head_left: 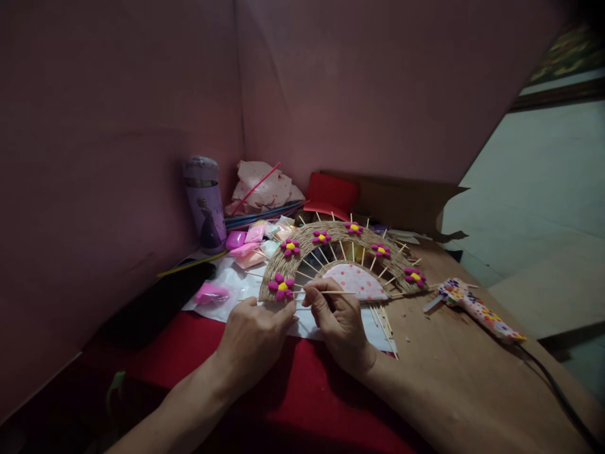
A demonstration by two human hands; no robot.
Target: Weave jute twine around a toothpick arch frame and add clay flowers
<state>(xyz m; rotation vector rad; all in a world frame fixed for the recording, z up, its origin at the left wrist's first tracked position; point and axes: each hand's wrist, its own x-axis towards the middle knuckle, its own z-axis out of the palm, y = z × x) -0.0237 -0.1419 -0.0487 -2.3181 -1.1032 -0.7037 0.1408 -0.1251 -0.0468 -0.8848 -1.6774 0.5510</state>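
Observation:
A half-round, fan-shaped craft (309,228) of coiled twine and thin sticks lies in front of me. Purple clay flowers with yellow centres dot its arch, and pink dotted fabric (358,281) fills the inner half circle. My left hand (258,331) is closed on its lower left end, just below a clay flower (281,287). Between thumb and fingers, my right hand (339,321) pinches a thin wooden stick (341,292), whose left tip reaches beside that flower. Several loose sticks (384,321) lie to the right of this hand.
A glue gun (482,312) with flowered covering and a cord rests on brown cardboard (439,372) at right. Bags of coloured clay (248,243), a purple tumbler (205,205), crumpled dotted fabric (265,186) and a red object (333,194) stand behind. Pink walls enclose the back and left.

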